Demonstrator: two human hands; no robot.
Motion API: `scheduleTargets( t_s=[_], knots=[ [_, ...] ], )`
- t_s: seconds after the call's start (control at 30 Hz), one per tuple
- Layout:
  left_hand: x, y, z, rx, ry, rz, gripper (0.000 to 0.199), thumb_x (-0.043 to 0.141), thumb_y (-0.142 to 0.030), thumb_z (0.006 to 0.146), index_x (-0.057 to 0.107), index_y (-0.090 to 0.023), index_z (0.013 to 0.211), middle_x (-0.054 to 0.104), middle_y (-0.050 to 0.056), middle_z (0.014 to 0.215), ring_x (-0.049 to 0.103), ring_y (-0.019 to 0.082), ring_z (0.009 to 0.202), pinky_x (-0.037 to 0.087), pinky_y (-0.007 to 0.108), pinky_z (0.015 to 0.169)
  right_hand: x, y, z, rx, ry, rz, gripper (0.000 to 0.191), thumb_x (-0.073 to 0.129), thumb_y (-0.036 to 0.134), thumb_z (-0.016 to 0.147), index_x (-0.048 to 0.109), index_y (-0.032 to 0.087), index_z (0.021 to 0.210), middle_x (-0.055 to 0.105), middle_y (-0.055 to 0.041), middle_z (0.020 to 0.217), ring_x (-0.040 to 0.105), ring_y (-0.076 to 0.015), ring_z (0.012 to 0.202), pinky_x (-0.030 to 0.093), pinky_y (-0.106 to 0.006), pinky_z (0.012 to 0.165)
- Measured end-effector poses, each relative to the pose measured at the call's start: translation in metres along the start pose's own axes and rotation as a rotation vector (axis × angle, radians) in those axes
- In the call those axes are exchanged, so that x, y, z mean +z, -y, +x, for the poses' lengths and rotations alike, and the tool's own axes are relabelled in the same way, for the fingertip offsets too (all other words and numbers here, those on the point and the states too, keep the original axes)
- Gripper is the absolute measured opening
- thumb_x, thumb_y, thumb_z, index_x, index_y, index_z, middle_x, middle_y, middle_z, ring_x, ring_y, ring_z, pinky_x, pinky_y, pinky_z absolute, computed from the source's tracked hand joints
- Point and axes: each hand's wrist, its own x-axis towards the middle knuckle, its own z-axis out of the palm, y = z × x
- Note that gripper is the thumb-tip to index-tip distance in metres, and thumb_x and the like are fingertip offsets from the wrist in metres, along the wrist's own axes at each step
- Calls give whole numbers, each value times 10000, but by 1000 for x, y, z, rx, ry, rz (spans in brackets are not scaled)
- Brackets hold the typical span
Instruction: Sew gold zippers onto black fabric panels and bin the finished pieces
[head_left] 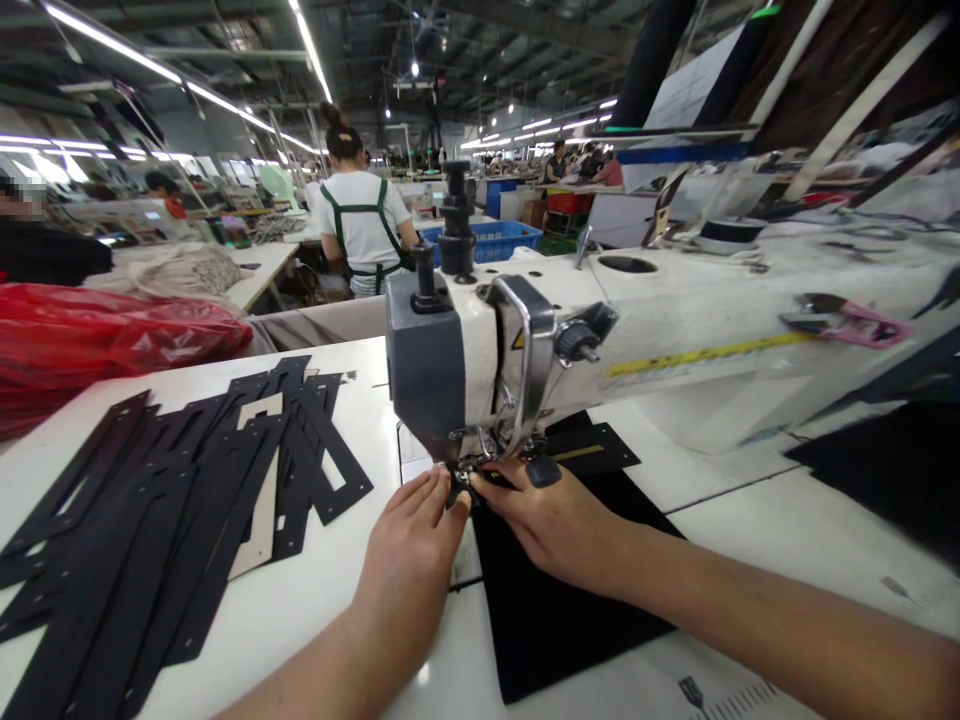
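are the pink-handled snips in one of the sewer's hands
No, the pink-handled snips lie on top of the sewing machine, while both hands are down near its needle.

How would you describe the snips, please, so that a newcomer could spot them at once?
Find the big white sewing machine. Along its side runs a yellow tape. The snips lie at the tape's right end, set apart by their pink handles.

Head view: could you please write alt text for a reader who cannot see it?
Left hand and right hand touch black material beneath a sewing machine's head; black cut pieces lie piled on the white table at left.
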Motion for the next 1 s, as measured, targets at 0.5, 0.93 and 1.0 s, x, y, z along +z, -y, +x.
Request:
scheduleTargets(
  t_s=[0.5, 0.93, 1.0],
  knots=[
    [-1, -2, 1, -24, 18, -21, 279, 367, -96, 865, 645, -91, 870, 675, 181, 957, 649, 269, 911, 547, 443, 789, 6, -6, -5, -39, -32, -16, 309, 392, 35, 805, 596, 87, 1031, 579, -175, 1078, 516, -268, 1040, 444, -437, 862],
    [-1, 3, 1, 29, 19, -6, 295, 359, -72, 836, 644, -90, 910, 673, 186, 971, 650, 274, 912, 556, 440, 772, -1, -11, -1, -105, -23, -4, 272, 377, 45, 786, 596, 122, 928, 586, -145, 1102, 536, -240, 1019, 452, -398, 865],
    [-2, 4, 2, 34, 27, -1, 290, 366, -70, 831, 645, -94, 908, 675, 179, 966, 649, 272, 915, 554, 436, 778, 0, -12, -1, -108, -21, -18, 292, 385, 40, 776, 594, 110, 968, 583, -152, 1105, 539, -241, 1007, 452, -397, 862]
  ],
)
